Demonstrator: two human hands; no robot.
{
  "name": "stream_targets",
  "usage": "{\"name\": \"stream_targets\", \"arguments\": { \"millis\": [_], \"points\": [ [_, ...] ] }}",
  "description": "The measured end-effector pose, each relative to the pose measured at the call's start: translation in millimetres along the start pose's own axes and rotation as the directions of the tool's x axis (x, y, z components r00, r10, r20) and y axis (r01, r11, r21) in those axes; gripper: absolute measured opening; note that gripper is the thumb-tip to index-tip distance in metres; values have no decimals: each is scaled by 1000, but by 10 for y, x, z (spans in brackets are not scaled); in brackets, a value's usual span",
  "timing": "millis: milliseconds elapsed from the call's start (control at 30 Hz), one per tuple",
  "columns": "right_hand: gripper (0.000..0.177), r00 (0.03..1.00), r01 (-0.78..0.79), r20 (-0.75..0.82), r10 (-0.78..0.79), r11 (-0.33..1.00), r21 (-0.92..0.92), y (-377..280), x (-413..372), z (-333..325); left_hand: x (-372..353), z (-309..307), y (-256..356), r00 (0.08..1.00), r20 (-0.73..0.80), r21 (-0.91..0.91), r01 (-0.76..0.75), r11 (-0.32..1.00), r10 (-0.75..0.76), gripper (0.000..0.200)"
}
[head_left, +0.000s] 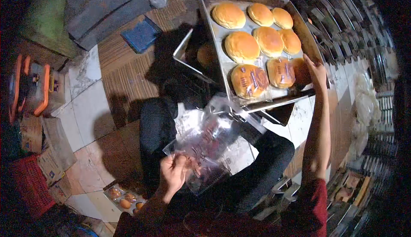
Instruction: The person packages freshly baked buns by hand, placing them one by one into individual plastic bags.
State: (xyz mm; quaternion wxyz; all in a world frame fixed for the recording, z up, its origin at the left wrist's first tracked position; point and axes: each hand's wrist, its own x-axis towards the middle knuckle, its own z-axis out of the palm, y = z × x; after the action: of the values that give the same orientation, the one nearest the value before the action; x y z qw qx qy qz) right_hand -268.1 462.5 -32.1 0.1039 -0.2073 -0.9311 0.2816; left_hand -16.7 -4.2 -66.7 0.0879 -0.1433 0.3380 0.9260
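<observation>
Mostly clear, crinkled wrappers, red-printed.

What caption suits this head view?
Left hand holds clear plastic bags; right hand is beside a bun on the metal tray.

Dark red top worn; left sleeve seen down to wrist, right sleeve ended near elbow, forearm bare. Black trousers seen on both legs. Both left hand and right hand ungloved.
</observation>
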Motion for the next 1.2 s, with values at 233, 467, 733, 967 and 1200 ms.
{"name": "stream_targets", "arguments": {
  "millis": [233,467,733,967,1200],
  "points": [
    [55,964,-208,259,-60,435,876,-578,-742,-411,-73,61,135,987,148,368,5,930,-64,16],
    [68,750,-96,574,-329,804,587,-1211,-2993,-482,-121,279,197,963,192,694,3,720,-188,10],
    [74,822,-540,551,-143,108,835,-1096,-3947,-286,-363,173,575,982,167,734,-66,676,-86,11],
    [57,941,-272,325,-95,359,893,-1364,-4127,-402,-594,455,860,976,195,797,-214,564,95,18],
    [67,945,325,-261,-199,457,828,-1538,-4583,60,-1003,835,478,820,170,532,-544,649,547,54]
  ]
}}
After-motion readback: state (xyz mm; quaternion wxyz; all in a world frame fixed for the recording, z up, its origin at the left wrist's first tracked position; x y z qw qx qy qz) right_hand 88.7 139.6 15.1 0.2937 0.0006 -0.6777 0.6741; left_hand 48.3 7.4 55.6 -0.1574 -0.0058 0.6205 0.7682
